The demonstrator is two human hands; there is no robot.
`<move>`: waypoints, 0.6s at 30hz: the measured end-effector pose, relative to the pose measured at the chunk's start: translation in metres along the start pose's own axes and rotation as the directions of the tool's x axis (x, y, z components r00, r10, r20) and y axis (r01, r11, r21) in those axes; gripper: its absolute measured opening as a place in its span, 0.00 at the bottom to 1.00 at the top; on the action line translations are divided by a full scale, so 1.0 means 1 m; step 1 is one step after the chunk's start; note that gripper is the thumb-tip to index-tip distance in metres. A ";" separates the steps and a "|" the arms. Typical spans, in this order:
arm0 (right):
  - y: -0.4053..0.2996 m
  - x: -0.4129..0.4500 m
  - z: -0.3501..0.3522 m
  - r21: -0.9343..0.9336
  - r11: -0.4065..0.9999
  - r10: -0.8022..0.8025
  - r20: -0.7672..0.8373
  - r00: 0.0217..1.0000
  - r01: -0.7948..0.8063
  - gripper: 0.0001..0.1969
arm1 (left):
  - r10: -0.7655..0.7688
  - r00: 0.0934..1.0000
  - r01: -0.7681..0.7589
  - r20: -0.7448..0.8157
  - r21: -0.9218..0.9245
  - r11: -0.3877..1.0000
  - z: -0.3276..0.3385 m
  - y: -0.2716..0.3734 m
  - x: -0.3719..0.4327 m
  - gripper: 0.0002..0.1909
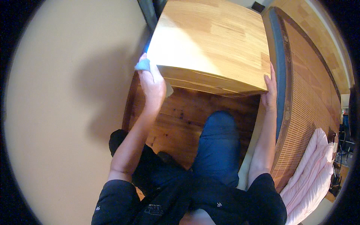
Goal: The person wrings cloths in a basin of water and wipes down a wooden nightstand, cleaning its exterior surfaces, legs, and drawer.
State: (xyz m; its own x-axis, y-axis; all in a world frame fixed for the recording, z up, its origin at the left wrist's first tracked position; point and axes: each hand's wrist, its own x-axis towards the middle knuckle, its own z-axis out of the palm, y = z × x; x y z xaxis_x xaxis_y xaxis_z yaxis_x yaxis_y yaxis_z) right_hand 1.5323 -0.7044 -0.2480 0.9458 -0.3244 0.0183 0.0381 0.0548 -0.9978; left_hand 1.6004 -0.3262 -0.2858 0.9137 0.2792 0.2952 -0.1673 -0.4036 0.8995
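Observation:
A light wooden cabinet (219, 36) with a smooth block-patterned top stands before me, its drawer front (194, 81) facing me. My left hand (153, 80) is at the near left corner of the cabinet, holding a small light-blue cloth or sponge (143, 65). At the near right corner, my right hand (270, 87) grips the cabinet's side, with a fingertip near the top edge. Something pale (169, 90), partly hidden behind my left wrist, shows below the cabinet front; I cannot tell what it is.
A beige wall (56, 112) runs close along the left. On the right is a bed with a woven bamboo mat (306, 87) and a pink quilt (309, 180). My bent knee (219, 137) is over the dark wooden floor (174, 121), between wall and bed.

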 end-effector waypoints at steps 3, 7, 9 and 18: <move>-0.006 0.001 -0.008 0.002 0.999 0.035 -0.015 0.999 -0.035 0.37 | -0.035 0.999 0.038 0.035 -0.077 0.996 -0.012 0.019 -0.013 0.23; -0.016 0.002 -0.017 -0.066 0.998 -0.009 -0.003 1.000 0.009 0.36 | -0.062 0.987 0.080 0.146 -0.115 0.990 -0.028 0.008 -0.013 0.23; -0.034 0.012 -0.024 -0.460 0.884 0.113 0.032 0.993 -0.085 0.33 | -0.039 0.993 0.052 0.113 -0.114 0.992 -0.038 0.003 0.001 0.20; -0.047 0.055 0.036 -0.880 0.388 -0.005 -0.300 0.954 -0.274 0.31 | -0.132 0.916 0.131 0.378 0.028 0.991 -0.046 -0.007 0.084 0.17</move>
State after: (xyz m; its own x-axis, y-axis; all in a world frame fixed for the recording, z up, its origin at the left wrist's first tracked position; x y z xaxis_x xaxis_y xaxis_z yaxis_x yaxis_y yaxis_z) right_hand 1.5942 -0.6910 -0.1977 0.8054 -0.5927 0.0031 -0.5285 -0.7205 -0.4489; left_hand 1.6609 -0.2595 -0.2528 0.9993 -0.0203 0.0303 -0.0358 -0.3879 0.9210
